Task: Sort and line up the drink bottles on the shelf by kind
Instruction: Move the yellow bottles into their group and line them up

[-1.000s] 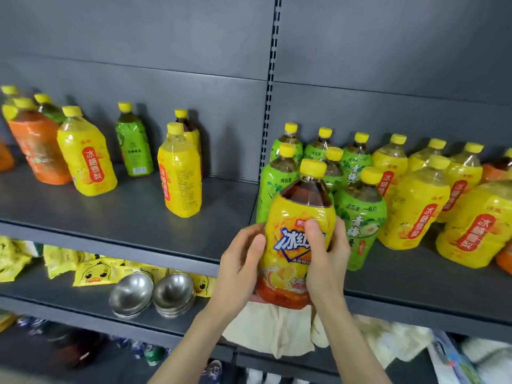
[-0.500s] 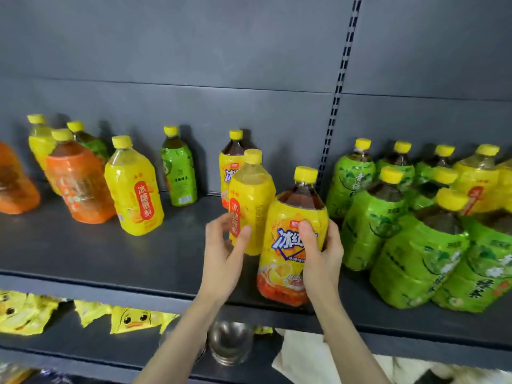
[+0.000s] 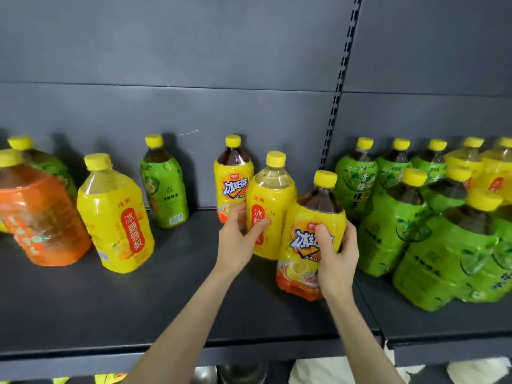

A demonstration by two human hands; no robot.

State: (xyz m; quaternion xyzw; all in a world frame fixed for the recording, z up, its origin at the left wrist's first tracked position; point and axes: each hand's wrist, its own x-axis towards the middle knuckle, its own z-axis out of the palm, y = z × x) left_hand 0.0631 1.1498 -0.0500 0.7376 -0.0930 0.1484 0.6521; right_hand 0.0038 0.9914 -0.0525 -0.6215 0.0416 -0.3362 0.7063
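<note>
**Shelf** (image 3: 155, 306): flat board, matte dark grey, with a panelled back wall (image 3: 194, 51) and a slotted upright strip (image 3: 341, 79).

**Tea bottle** (image 3: 300, 261): clear plastic with a rounded shoulder showing dark brown liquid and a ribbed yellow cap. Its glossy yellow wrap shades to orange at the base. It tilts left near the shelf front, between the pear-drink bottle and the green bottles. The right hand (image 3: 336, 261) wraps its right side, thumb across the label.

**Pear-drink bottle** (image 3: 273, 195): upright, pale liquid, shiny yellow wrap with a red strip. The left hand (image 3: 238, 242) curls round its lower body, thumb on the strip.

**Second tea bottle** (image 3: 234, 178): upright against the back wall, just behind.

**Green bottles** (image 3: 393, 217): crinkled green wraps, clustered at the right.

**Left end**: lone green bottle (image 3: 163, 187), squarish yellow bottle (image 3: 116, 214) and orange bottle (image 3: 36, 214).
</note>
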